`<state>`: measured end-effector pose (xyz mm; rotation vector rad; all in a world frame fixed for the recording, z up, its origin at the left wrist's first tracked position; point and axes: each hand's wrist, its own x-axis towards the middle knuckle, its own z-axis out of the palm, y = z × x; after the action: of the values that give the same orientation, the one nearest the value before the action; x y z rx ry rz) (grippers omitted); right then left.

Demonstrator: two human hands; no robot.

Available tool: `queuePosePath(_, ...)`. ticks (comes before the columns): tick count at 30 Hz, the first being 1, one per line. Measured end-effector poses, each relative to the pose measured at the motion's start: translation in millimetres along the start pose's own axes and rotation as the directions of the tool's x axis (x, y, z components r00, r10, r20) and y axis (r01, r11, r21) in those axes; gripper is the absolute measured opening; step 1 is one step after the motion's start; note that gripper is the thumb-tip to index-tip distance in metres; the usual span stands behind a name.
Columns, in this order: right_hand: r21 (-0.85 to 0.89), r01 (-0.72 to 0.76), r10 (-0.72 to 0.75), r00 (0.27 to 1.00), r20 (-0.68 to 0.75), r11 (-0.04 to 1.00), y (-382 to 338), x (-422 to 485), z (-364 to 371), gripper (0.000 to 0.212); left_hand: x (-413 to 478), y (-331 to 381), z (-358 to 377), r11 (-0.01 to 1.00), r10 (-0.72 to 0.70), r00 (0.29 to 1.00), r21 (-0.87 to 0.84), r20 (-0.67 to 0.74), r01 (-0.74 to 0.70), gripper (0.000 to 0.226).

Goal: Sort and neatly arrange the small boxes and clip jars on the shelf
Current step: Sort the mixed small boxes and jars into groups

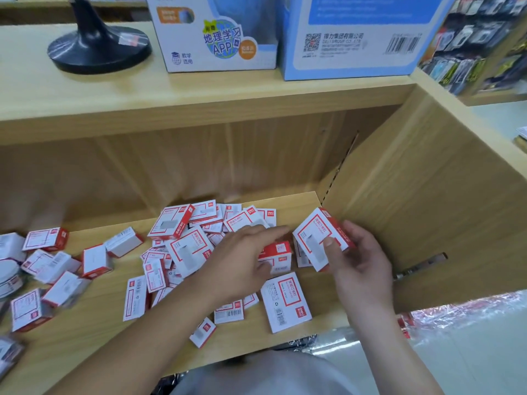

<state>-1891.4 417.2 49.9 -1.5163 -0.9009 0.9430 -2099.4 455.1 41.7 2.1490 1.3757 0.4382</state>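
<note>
My right hand (pixel 362 260) holding 1 white-and-red box (pixel 316 235) tilted near the right wall, fingers and thumb pinching it, my left hand (pixel 242 260) laid straight-fingered across the loose box pile (pixel 182 246) on the shelf (pixel 85 332), clip jar (pixel 8 276) far left

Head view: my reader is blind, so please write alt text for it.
The right hand holds a small red-and-white box while the left hand reaches into a jumbled pile of similar boxes on a wooden shelf.

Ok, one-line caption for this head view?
The right hand holds a red-and-white cardboard box while the left hand touches scattered matching boxes on the light wooden shelf.
</note>
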Motion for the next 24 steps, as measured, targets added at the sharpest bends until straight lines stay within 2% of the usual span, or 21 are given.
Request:
queuePosePath(3,-0.012,-0.037,0.037,0.999,0.004,0.999,1.4,1.0,2.2,0.034,-17.5,-2.2,2.5,0.987,0.154,0.969,-0.017,-0.192,-0.160,0.049)
queuePosePath(5,-0.031,-0.042,0.043,0.999,0.029,0.999,2.4,0.1,3.6,0.029,-33.8,-2.6,15.4,0.975,0.220,0.941,0.024,-0.258,-0.221,0.046)
queuePosePath(11,-0.098,-0.049,0.056,0.996,0.067,0.994,14.9,-8.7,1.5,0.028,-65.7,-11.9,40.9,0.970,0.244,0.964,0.037,-0.109,-0.242,0.028)
queuePosePath(13,-0.107,-0.043,0.049,0.997,0.056,0.993,17.4,-12.8,-1.3,0.028,-65.4,-10.3,37.1,0.981,0.183,0.972,-0.040,-0.149,-0.191,0.033)
queuePosePath(15,-0.101,-0.041,0.047,0.997,0.055,0.994,17.5,-16.1,-2.7,0.030,-62.9,-8.4,33.4,0.990,0.093,0.981,-0.093,-0.172,-0.110,0.052)
queuePosePath(18,-0.117,-0.044,0.053,0.996,0.071,0.992,15.7,-17.5,-4.4,0.030,-57.0,-3.0,25.9,0.992,-0.079,0.989,-0.111,-0.122,0.066,0.078)
queuePosePath(22,-0.111,-0.036,0.046,0.995,0.089,0.993,10.8,-18.7,-6.9,0.029,-54.7,2.4,20.4,0.940,-0.259,0.965,-0.217,0.039,0.262,0.072)
queuePosePath(24,-0.117,-0.036,0.047,0.994,0.098,0.992,10.3,-18.6,-7.5,0.029,-52.7,3.6,21.3,0.915,-0.298,0.951,-0.258,0.080,0.309,0.080)
